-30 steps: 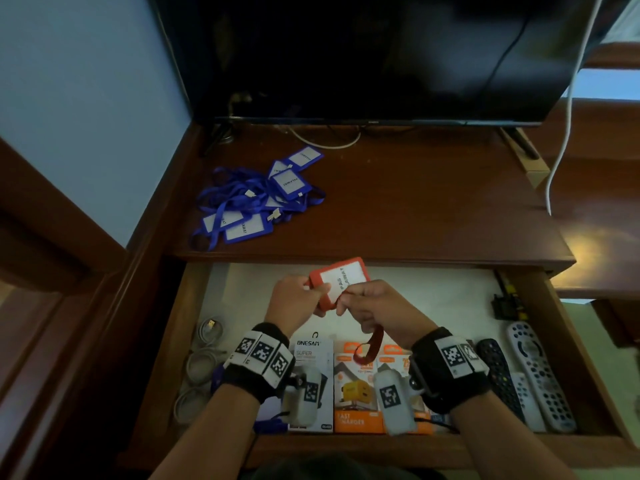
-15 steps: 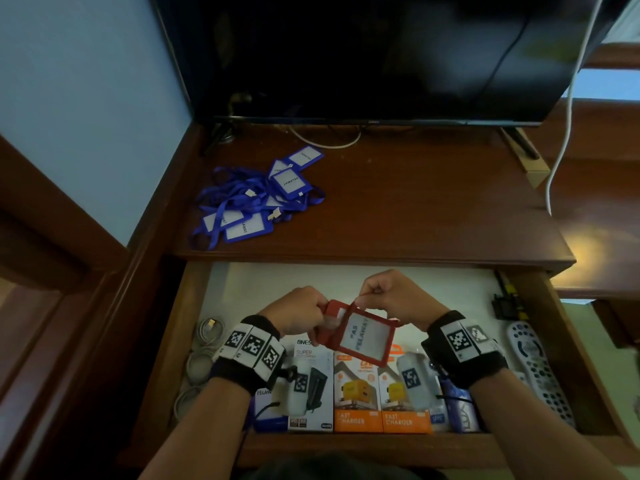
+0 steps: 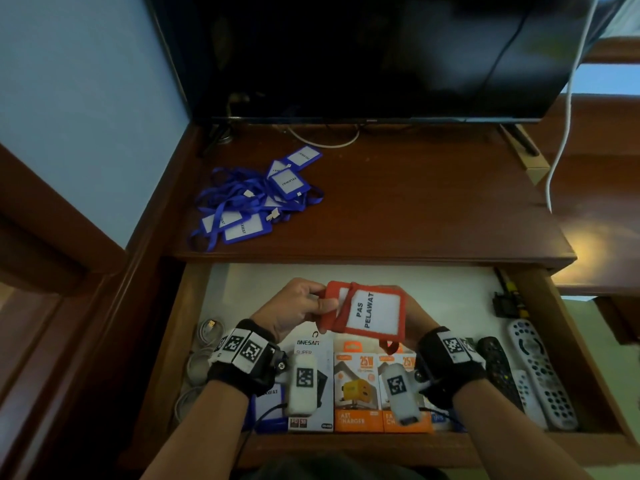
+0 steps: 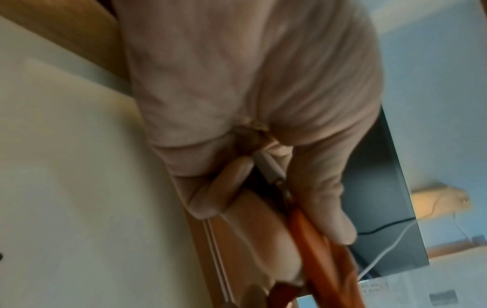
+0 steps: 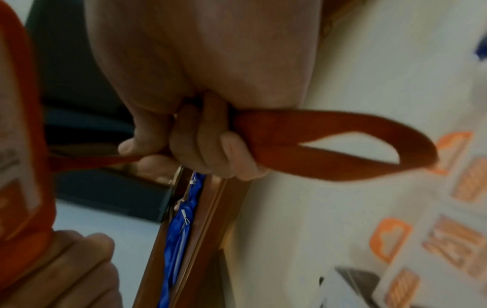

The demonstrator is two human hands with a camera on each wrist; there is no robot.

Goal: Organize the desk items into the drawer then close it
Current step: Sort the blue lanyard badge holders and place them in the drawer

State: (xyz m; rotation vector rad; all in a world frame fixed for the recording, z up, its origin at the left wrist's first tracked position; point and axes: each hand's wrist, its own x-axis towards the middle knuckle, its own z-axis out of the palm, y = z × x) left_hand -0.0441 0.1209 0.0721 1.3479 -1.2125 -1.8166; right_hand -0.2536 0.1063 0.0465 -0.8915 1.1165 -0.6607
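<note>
A red badge holder (image 3: 374, 311) with a white card reading PAS PELAWAT is held above the open drawer (image 3: 346, 446). My left hand (image 3: 301, 304) pinches its left edge, thumb on top (image 4: 324, 208). My right hand (image 3: 414, 315) is mostly hidden behind the badge. In the right wrist view its fingers (image 5: 210, 150) curl round the folded red lanyard (image 5: 329, 150), whose loop sticks out past them. A pile of blue badge holders (image 3: 256, 199) with tangled blue lanyards lies on the desk top at the left.
The drawer holds charger boxes (image 3: 356, 386) along the front, remotes (image 3: 540, 372) at the right, coiled white cables (image 3: 204, 344) at the left and a dark adapter (image 3: 507, 303) at the back right. A TV (image 3: 363, 53) stands at the back of the desk.
The red badge has turned face up and shifted right above the drawer. My right hand has gone behind it with the gathered lanyard, and my left hand keeps its pinch on the left edge.
</note>
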